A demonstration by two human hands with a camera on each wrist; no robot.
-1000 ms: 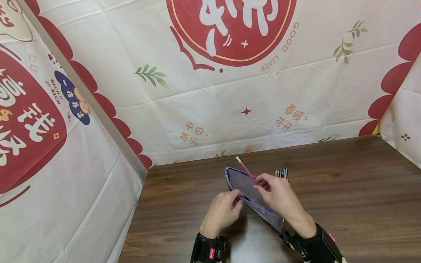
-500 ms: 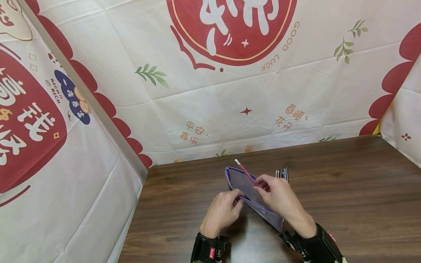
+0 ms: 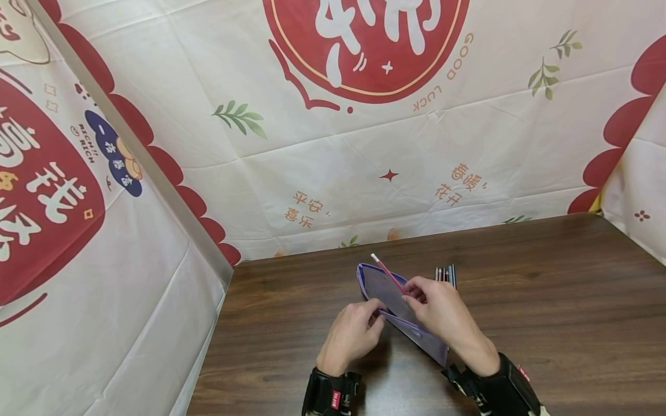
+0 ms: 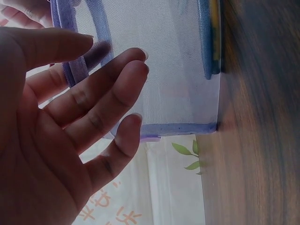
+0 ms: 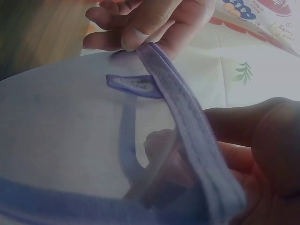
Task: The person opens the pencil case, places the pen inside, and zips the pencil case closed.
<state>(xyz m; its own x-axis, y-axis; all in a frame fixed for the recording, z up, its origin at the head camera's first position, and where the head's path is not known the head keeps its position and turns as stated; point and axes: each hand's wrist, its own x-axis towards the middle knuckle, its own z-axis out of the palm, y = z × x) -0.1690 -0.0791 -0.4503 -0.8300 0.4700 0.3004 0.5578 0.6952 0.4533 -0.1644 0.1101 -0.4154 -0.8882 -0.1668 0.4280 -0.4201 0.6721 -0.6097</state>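
Pencil (image 3: 388,274): at the mouth of the pouch (image 3: 429,345), slightly lower than a second ago; apparently going in.
Right hand (image 3: 442,306): pinches the pencil.
Left hand (image 3: 354,332): pinches the pouch's rim, other fingers loosely spread.

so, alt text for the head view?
A person's right hand pinches a pink pencil at the open mouth of a purple-edged mesh pouch; the left hand pinches the pouch's near edge. Slim pens or pencils, partly hidden, lie beyond the right hand on a dark wooden table, with a white, red-printed cloth behind.
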